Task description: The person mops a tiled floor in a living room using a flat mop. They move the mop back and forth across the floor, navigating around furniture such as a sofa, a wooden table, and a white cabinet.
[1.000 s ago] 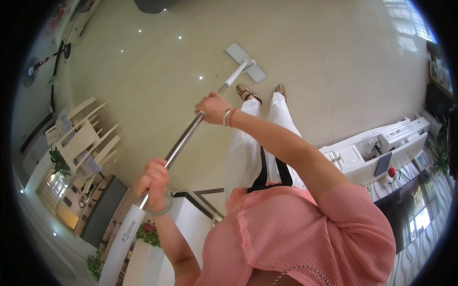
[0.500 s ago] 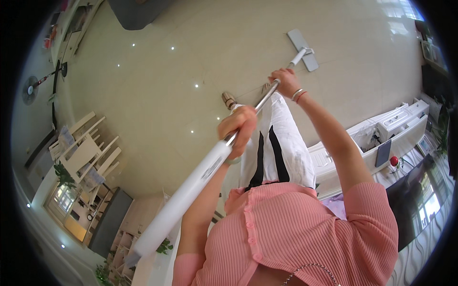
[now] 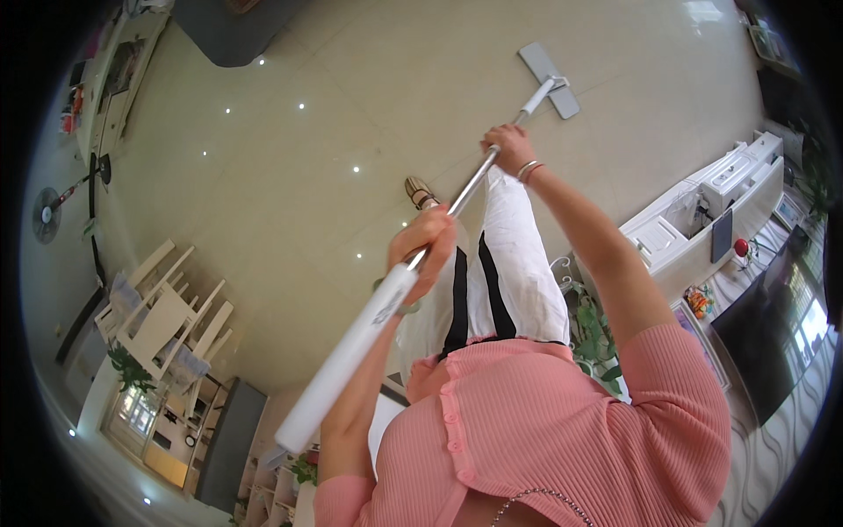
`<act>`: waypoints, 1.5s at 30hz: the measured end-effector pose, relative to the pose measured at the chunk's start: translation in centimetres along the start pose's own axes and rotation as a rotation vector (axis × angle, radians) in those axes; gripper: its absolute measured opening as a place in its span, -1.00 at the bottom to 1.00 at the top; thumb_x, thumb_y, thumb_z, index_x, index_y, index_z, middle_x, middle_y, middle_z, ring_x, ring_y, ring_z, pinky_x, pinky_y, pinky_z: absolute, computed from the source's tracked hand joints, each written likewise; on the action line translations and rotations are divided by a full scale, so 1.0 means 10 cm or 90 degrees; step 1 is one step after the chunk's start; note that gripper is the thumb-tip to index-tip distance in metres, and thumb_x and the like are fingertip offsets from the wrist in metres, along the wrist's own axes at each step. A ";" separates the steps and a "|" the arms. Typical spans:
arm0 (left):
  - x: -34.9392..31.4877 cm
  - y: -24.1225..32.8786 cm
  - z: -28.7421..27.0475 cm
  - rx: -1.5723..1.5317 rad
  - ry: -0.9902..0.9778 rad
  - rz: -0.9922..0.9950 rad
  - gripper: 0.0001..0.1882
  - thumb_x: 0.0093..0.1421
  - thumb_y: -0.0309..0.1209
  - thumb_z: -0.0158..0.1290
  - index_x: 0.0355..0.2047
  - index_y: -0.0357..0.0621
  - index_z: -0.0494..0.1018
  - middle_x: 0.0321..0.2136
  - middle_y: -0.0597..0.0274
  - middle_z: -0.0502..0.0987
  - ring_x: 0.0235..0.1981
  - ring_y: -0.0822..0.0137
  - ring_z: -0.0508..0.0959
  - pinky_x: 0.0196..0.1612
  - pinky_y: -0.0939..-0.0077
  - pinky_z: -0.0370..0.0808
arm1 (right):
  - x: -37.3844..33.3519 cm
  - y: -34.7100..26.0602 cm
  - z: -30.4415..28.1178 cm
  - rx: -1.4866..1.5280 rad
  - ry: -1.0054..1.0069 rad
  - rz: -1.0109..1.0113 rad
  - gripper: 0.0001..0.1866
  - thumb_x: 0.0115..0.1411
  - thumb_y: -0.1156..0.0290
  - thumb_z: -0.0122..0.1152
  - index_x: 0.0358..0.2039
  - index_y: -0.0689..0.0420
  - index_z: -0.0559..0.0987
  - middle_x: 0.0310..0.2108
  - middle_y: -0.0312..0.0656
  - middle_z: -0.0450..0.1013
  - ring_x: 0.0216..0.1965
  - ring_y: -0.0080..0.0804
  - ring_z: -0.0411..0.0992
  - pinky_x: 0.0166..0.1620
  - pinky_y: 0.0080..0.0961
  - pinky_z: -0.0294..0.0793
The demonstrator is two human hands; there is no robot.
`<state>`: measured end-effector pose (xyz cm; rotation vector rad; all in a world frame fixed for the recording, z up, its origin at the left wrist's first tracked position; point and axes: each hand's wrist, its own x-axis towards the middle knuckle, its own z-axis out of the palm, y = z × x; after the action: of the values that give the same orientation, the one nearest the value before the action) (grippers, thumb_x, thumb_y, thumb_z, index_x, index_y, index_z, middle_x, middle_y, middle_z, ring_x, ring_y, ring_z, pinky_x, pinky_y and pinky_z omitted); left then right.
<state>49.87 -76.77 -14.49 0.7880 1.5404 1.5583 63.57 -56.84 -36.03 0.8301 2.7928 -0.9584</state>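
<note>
A flat mop with a metal pole and a thick white grip slants across my body from lower left to upper right. My left hand is wrapped round the pole, just above the white grip. Farther along, toward the far end, my right hand also closes round the pole. Beyond it, a white joint piece leads to the grey rectangular mop head, which lies on the shiny tiled floor. My sandalled foot stands left of the pole.
A white low cabinet and a dark television are on the right. White chairs and a standing fan are at the left. A grey piece of furniture juts in at the far left; a leafy plant grows beside my leg.
Both hands and the mop have shifted slightly left in view, the mop head a little farther away. The surroundings have also shifted, and a plant now shows beside my right leg.
</note>
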 end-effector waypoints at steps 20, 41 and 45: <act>-1.36 1.61 -1.80 0.218 0.036 -0.059 -0.69 0.27 -0.38 -0.06 -0.62 -0.04 0.17 -0.70 0.35 0.26 -0.51 0.35 0.33 0.03 0.06 0.33 | -0.07 -3.12 0.95 0.206 -0.155 -0.183 -0.90 0.08 0.24 0.18 -0.50 -0.07 0.56 -0.53 -0.27 0.49 -0.34 -0.31 0.46 -0.08 -0.31 0.29; -0.07 -0.01 1.18 -0.047 -0.162 0.015 -0.71 0.36 -0.44 -0.17 -0.56 -0.06 0.16 -0.63 0.36 0.21 -0.46 0.37 0.30 0.11 0.10 0.30 | -1.22 0.74 -0.29 0.068 0.032 0.099 -0.94 0.03 0.28 0.19 -0.47 -0.10 0.59 -0.47 -0.30 0.51 -0.23 -0.32 0.48 0.07 -0.26 0.28; 0.12 -0.41 1.84 -0.071 -0.201 0.012 -0.71 0.37 -0.45 -0.17 -0.55 -0.09 0.18 -0.63 0.35 0.24 -0.45 0.36 0.33 0.11 0.12 0.34 | -1.57 1.45 -0.43 0.041 0.074 0.205 -0.92 0.03 0.28 0.21 -0.43 -0.08 0.57 -0.39 -0.31 0.50 -0.12 -0.29 0.44 0.14 -0.21 0.25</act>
<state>65.63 -66.72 -17.44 0.9360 1.2099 1.4398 84.87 -52.15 -36.81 1.3341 2.6131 -0.9729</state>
